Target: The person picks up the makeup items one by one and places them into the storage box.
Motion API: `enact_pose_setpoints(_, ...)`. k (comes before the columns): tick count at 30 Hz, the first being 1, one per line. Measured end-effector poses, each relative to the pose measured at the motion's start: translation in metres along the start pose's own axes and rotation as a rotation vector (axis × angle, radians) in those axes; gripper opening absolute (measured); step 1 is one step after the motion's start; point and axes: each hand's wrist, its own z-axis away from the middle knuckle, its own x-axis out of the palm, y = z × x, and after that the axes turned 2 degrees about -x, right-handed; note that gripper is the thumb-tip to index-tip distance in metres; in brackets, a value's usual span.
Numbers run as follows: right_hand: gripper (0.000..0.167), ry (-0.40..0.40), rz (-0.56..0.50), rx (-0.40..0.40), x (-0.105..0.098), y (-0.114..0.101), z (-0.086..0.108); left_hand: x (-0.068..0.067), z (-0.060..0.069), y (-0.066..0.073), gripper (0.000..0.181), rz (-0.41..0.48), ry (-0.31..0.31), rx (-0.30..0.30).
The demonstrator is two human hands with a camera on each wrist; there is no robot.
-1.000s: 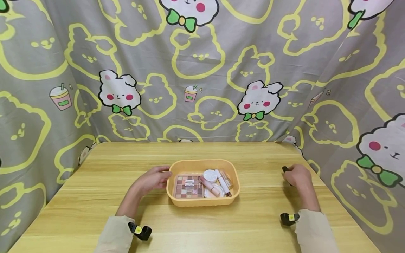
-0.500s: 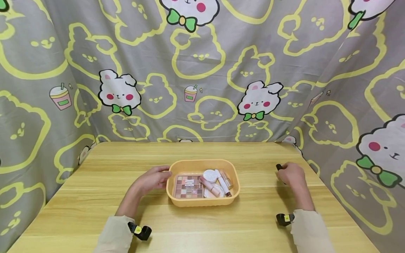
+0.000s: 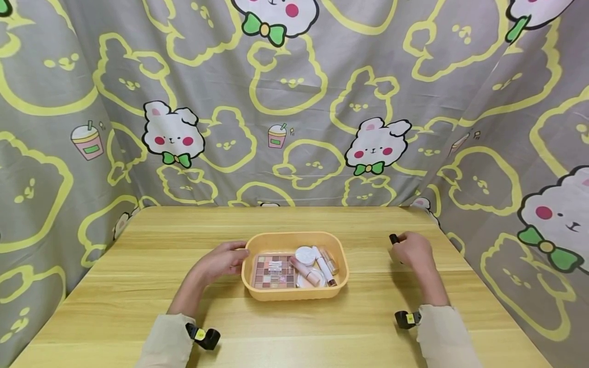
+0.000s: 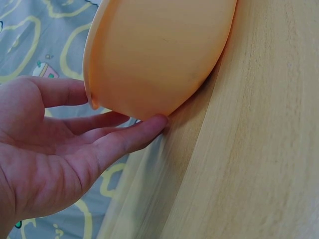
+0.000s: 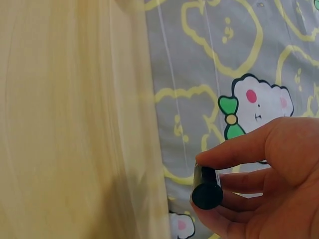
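A yellow-orange plastic basket (image 3: 294,295) stands mid-table, holding an eyeshadow palette (image 3: 264,273), a round white compact (image 3: 305,255), a pink tube (image 3: 310,274), a white tube (image 3: 323,261) and other cosmetics. My left hand (image 3: 222,260) holds its left end by the rim; in the left wrist view a digit reaches behind the rim while a fingertip (image 4: 158,122) lies against the lower outer wall. Right of the basket, my right hand (image 3: 416,251) pinches a small black cylindrical cosmetic tube (image 3: 394,239) between thumb and fingers. Its round dark end (image 5: 207,196) faces the right wrist camera.
The wooden table (image 3: 294,337) reaches back to a grey curtain (image 3: 313,102) printed with rabbits, which also hangs along both sides. Black wrist cameras are strapped over the left sleeve (image 3: 165,342) and right sleeve (image 3: 444,337).
My right hand has moved left toward the basket, carrying the black tube with it. The left hand and the basket have stayed in place.
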Motion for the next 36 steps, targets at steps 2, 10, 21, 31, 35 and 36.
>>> enact_pose_setpoints(2, 0.044, 0.008, 0.007, -0.015, 0.0, -0.003, 0.0, 0.0, 0.0, 0.0, 0.054, 0.001, 0.001, -0.001)
enact_pose_setpoints(10, 0.043, 0.012, -0.017, -0.031, 0.0, -0.013, 0.002, 0.0, 0.0, 0.001, 0.053, 0.001, 0.007, -0.005)
enact_pose_setpoints(21, 0.039, 0.014, -0.057, -0.063, -0.002, -0.031, 0.007, 0.001, 0.001, 0.001, 0.054, -0.001, 0.01, -0.006)
enact_pose_setpoints(31, 0.037, -0.002, -0.081, -0.099, 0.005, -0.051, 0.009, 0.0, 0.001, 0.0, 0.055, 0.005, 0.011, -0.01)
enact_pose_setpoints(35, 0.036, -0.001, -0.08, -0.113, 0.008, -0.058, 0.01, 0.0, 0.0, -0.001, 0.056, 0.006, 0.011, -0.012)
enact_pose_setpoints(36, 0.036, 0.002, -0.078, -0.119, 0.009, -0.059, 0.01, 0.0, 0.0, -0.001, 0.056, 0.006, 0.009, -0.011)
